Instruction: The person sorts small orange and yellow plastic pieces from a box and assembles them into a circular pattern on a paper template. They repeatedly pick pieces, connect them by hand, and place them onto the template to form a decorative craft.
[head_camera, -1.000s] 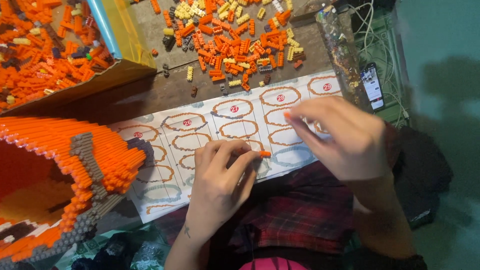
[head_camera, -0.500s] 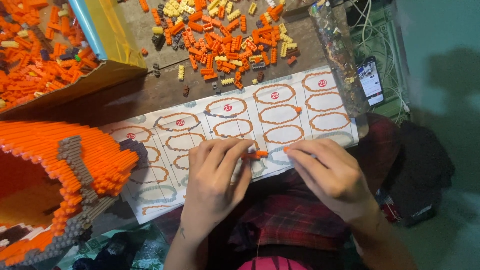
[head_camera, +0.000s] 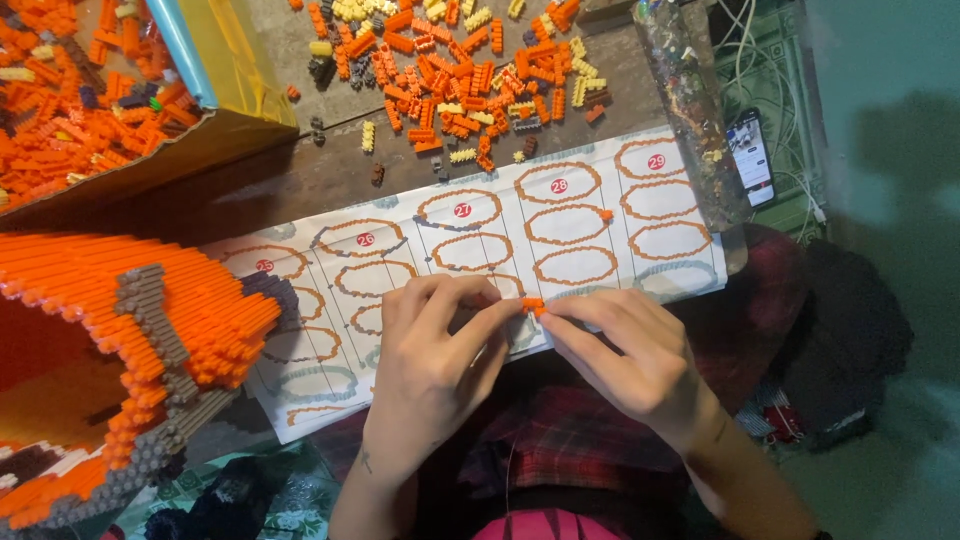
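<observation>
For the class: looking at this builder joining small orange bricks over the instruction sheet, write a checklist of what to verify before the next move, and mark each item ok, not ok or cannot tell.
1. Small orange bricks pinched between both hands: ok; left hand and right hand meet on them at the fingertips.
2. Bricks squarely aligned: cannot tell, too small.
3. Instruction sheet readable: not ok; the hands cover part of its lower rows.
4. Spare bricks available: ok; loose pile lies beyond the sheet.
5. Large orange model clear of the hands: ok, it sits apart at the left.

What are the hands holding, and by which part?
A small orange brick piece, pinched at its two ends between the fingers of the left hand and right hand.
</observation>
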